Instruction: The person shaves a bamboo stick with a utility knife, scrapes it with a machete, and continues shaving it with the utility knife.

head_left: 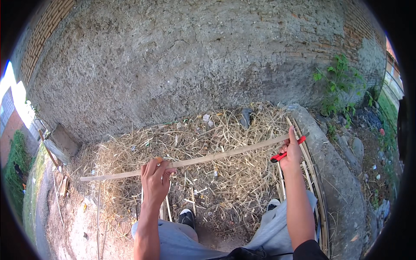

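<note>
A long, thin, pale strip [216, 155], looking like split bamboo or wood, stretches across in front of me, its right end higher in the picture. My left hand [154, 180] is closed round it left of the middle, and an orange covering [159, 160] shows on one finger. Near the right end, my right hand [291, 152] grips the strip with the index finger stretched along it. That same hand is wrapped round a red-handled tool [277, 157] with a black end; its blade or working part cannot be made out.
Below the strip lies a heap of pale shavings [234, 173]. More long strips [308, 167] lean by my right leg, along a concrete kerb [342, 190]. A rough plastered wall [208, 65] rises ahead. A dark shoe-like object [246, 118] lies at its foot; a leafy plant [340, 84] grows at right.
</note>
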A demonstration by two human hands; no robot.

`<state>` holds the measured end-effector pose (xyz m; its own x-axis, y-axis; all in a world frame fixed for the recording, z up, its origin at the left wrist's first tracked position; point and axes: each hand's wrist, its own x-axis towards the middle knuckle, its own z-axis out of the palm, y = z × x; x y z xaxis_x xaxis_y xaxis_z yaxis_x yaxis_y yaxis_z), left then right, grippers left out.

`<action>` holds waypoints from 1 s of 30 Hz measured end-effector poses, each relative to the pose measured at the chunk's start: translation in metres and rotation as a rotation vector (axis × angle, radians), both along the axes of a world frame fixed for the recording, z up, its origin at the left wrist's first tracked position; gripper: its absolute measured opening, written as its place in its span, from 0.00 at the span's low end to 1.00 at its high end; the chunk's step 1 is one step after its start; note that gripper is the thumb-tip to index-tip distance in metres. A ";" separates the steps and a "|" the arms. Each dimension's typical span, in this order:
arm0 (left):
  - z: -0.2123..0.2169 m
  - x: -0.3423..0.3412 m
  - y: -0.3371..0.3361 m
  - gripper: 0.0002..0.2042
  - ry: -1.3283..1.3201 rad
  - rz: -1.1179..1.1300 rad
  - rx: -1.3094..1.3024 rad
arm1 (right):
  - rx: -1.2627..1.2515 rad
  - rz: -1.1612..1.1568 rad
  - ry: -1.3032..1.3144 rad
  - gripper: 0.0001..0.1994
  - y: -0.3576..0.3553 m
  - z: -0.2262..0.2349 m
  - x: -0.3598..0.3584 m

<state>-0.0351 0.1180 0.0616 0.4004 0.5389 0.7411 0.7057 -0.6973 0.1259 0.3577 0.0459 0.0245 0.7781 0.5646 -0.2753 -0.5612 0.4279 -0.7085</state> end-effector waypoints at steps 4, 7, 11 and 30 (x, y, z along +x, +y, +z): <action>0.000 0.001 -0.001 0.09 0.034 0.021 -0.036 | 0.002 0.010 0.025 0.22 0.001 -0.007 0.005; -0.001 0.002 0.000 0.13 0.029 0.019 -0.048 | 0.008 0.023 0.055 0.21 0.002 -0.007 0.004; -0.005 0.004 0.001 0.18 -0.032 0.060 -0.085 | 0.052 0.037 0.072 0.20 0.004 -0.013 0.008; -0.008 0.011 0.002 0.07 0.114 0.109 0.243 | 0.178 -0.015 0.069 0.12 -0.001 -0.004 0.001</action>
